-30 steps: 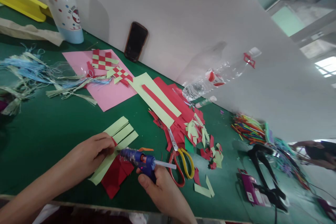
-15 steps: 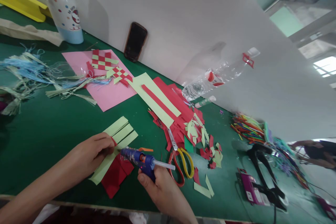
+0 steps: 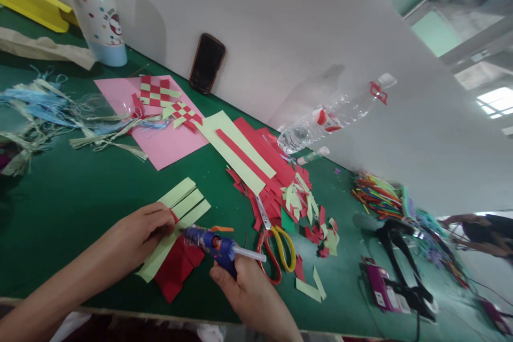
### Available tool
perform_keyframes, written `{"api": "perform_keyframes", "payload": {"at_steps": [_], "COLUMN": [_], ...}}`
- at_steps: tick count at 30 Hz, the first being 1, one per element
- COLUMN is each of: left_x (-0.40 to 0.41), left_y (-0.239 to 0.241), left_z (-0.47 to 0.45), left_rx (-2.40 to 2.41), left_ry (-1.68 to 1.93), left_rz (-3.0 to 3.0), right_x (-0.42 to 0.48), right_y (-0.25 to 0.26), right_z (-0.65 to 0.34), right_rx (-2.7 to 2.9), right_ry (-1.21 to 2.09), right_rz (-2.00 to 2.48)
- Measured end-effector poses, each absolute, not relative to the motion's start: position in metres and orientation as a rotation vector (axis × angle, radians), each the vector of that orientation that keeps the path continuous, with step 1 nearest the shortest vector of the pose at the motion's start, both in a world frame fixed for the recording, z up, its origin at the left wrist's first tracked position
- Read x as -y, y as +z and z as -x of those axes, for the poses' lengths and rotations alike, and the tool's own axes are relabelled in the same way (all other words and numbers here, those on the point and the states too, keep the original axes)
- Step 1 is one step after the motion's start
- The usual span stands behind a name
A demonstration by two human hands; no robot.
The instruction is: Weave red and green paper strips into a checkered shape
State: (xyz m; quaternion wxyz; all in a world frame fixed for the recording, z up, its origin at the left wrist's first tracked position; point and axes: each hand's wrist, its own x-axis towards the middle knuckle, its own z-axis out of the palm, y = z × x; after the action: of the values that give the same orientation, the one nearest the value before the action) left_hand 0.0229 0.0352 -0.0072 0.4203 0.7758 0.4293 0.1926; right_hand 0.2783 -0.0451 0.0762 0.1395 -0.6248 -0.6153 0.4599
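Head camera: Clutter rings the blue glue gun (image 3: 204,239) on my green counter (image 3: 100,181), clock hours read from the gun. Red-and-yellow-handled scissors (image 3: 266,222) lie at 3 o'clock, just beside my right hand (image 3: 244,286), below a heap of red and pale green scraps at 2. Between 1 and 2 a clear plastic bottle (image 3: 328,120) stands by the wall (image 3: 256,21); at 12 a phone (image 3: 207,63) is propped there. Farther off at 11, past a pink sheet (image 3: 160,155) bearing red-and-pale-green woven pieces (image 3: 156,92), stands a patterned flask (image 3: 100,21).

My right hand is wrapped around the gun's handle, a translucent stick jutting from its rear. At 10, my left hand (image 3: 146,230) has its fingers bent tight onto the pale green paper (image 3: 186,204), hiding its middle, a bit of red at the fingertips. Three strips with narrow gaps form its upper end; dark red paper (image 3: 176,272) lies beside its lower part, at 8. Whether the nozzle touches it, I cannot tell.
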Motion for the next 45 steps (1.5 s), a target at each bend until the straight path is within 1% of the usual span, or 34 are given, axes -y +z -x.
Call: {"api": "perform_keyframes", "payload": {"at_steps": [7, 11, 16, 33, 38, 45], "left_x": [-0.0353, -0.0351, -0.0338, -0.0342, -0.0341, -0.0348], "left_y": [-0.0092, -0.0090, -0.0082, -0.0079, -0.0101, -0.0107], "left_z": [-0.0225, -0.0226, -0.0223, -0.0215, -0.0218, -0.0223], "left_rx": [-1.069, -1.066, -1.075, -1.077, -1.062, -1.065], "left_ry": [0.490, 0.492, 0.475, 0.484, 0.505, 0.499], "left_rz": [-1.927, -1.926, -1.928, -1.959, -1.954, -1.947], "right_x": [0.0448, 0.0431, 0.0428, 0.0435, 0.0459, 0.0415], "right_y": [0.0777, 0.0797, 0.0809, 0.0846, 0.0823, 0.0825], "right_z": [-0.2776, -0.2757, -0.2757, -0.2772, -0.2771, -0.2766], "right_rx": [1.787, 1.789, 1.780, 1.843, 1.864, 1.828], "right_ry": [1.325, 1.394, 1.369, 1.374, 1.397, 1.342], "right_rz": [1.806, 1.804, 1.781, 1.914, 1.883, 1.812]}}
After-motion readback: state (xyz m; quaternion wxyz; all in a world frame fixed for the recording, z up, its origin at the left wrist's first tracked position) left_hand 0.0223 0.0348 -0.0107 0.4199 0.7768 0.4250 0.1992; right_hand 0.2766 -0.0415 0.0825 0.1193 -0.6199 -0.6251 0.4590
